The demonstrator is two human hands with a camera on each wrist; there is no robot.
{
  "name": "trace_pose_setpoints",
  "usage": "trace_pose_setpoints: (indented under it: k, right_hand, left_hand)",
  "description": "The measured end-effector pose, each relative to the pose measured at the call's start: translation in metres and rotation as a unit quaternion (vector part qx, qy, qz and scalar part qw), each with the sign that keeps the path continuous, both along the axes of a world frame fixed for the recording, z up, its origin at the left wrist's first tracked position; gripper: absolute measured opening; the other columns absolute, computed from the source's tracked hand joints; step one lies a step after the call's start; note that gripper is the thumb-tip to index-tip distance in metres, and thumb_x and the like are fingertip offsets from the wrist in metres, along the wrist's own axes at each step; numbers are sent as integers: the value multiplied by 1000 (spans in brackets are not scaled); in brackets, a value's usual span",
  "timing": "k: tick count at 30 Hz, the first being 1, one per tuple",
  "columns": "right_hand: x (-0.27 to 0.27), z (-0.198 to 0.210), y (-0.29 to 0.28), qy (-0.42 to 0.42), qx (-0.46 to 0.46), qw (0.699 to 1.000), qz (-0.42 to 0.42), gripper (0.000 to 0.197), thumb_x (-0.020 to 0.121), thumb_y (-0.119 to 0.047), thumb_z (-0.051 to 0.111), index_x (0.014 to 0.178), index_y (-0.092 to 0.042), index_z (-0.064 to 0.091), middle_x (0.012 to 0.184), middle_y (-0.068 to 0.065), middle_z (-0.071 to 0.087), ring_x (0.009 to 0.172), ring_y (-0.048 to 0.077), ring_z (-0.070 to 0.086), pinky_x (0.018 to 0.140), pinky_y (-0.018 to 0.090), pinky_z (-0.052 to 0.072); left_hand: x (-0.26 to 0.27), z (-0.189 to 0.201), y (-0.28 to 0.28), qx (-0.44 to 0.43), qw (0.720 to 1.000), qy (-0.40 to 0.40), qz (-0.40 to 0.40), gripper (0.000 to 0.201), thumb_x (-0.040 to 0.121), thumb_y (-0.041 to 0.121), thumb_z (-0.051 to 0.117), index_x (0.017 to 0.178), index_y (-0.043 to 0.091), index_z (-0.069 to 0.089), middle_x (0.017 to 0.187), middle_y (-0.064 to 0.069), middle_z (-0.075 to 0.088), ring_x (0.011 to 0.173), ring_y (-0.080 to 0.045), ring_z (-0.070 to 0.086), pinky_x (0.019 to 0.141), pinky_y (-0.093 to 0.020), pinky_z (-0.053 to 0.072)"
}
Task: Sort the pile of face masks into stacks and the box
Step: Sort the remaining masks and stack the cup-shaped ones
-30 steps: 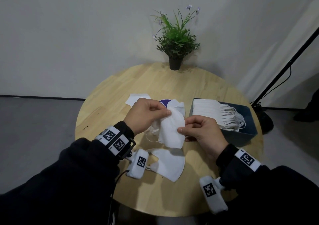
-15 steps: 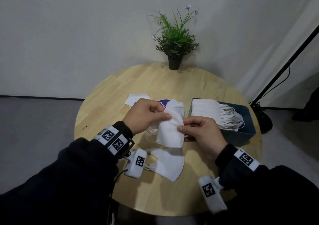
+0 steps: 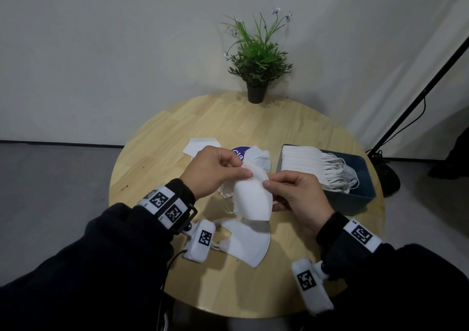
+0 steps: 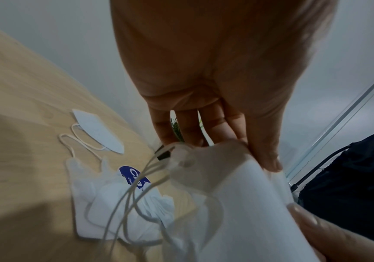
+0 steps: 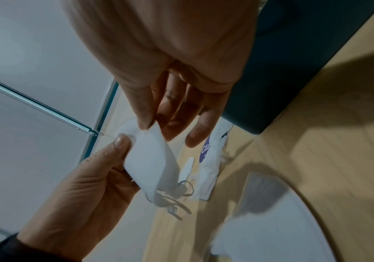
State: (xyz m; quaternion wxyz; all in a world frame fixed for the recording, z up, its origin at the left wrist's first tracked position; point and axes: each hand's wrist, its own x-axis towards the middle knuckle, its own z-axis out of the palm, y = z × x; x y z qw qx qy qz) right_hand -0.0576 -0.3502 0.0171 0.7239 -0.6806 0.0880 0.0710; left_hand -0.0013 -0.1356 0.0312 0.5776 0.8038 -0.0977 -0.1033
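Observation:
A white folded face mask (image 3: 251,198) hangs above the middle of the round wooden table (image 3: 162,137). My left hand (image 3: 215,170) pinches its upper left edge and my right hand (image 3: 291,193) pinches its upper right edge. Its ear loops (image 4: 136,195) dangle below. In the right wrist view the same mask (image 5: 150,159) sits between both thumbs. Another folded white mask (image 3: 243,242) lies flat on the table under my hands. A small pile of masks and a purple wrapper (image 3: 253,156) lies beyond. A dark blue box (image 3: 360,198) at the right holds a stack of flat white masks (image 3: 304,163).
A single flat mask (image 3: 200,145) lies at the left of the pile. A potted plant (image 3: 256,61) stands at the table's far edge. A black stand with a cable (image 3: 416,102) rises at the right of the table. Grey floor surrounds the table.
Both hands have lifted the mask a little and shifted their pinch toward its top edge. The other masks and the box have not moved.

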Motion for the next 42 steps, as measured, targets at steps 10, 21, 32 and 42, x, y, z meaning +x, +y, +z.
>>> trace_pose_setpoints:
  k: [10, 21, 32, 42]
  right_hand:
    - [-6, -10, -17, 40, 17, 999, -24, 5, 88, 3, 74, 83, 3, 75, 72, 15, 70, 50, 17, 61, 43, 24, 49]
    - [-27, -43, -14, 124, -36, 991, 26, 11, 89, -4, 77, 81, -6, 70, 69, 19, 65, 51, 26, 58, 57, 34, 52]
    - [-28, -34, -18, 137, -15, 988, 71, 7, 90, -7, 76, 84, -6, 73, 74, 17, 68, 57, 28, 61, 61, 36, 55]
    - [-28, -50, -21, 175, -14, 984, 39, 10, 86, -1, 79, 89, -1, 69, 67, 16, 63, 56, 22, 60, 56, 36, 57]
  left_hand:
    - [0, -2, 31, 181, 974, 66, -120, 25, 79, 15, 86, 100, 16, 71, 79, -16, 76, 70, -22, 66, 80, -48, 59]
    - [-24, -22, 40, 168, 964, 172, -117, 26, 81, 8, 84, 105, 12, 74, 64, 0, 67, 55, -11, 58, 55, -22, 47]
    - [-23, -20, 50, 72, 976, 199, -61, 43, 93, 33, 74, 54, 16, 64, 79, -10, 74, 70, -17, 62, 76, -29, 47]
    - [-32, -35, 45, 131, 952, 272, -43, 29, 76, 6, 89, 99, -4, 74, 83, -20, 74, 68, -26, 69, 66, -34, 60]
